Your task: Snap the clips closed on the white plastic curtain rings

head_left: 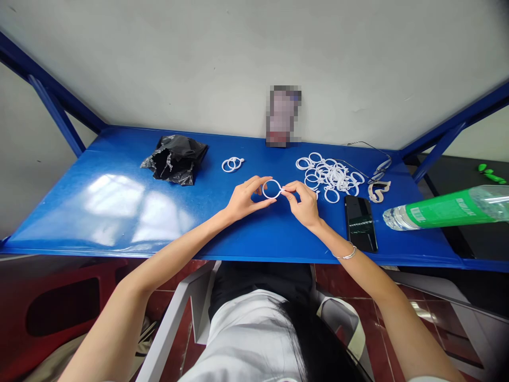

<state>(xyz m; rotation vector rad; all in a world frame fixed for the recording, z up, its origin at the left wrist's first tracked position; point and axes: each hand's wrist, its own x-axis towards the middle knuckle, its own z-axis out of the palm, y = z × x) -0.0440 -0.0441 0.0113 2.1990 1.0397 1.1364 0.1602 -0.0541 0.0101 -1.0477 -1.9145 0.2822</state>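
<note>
One white ring (272, 181) held over blue table (246, 244); grey wall (178, 63); red floor (334, 276)

Wide passage left, crowded right.
Left hand (251, 197) has open blue tabletop (199, 212) leftward; black bag (191, 151) obstructs farther back, two loose rings (234, 164) near it. Lane runs between those and ring pile (334, 175) to blurred upright object (283, 119) at wall (222, 79). Right hand (304, 204) side: pile close, then phone (360, 223), glasses (382, 168), bottle (449, 208); only a narrow phone-bottle gap.
</note>
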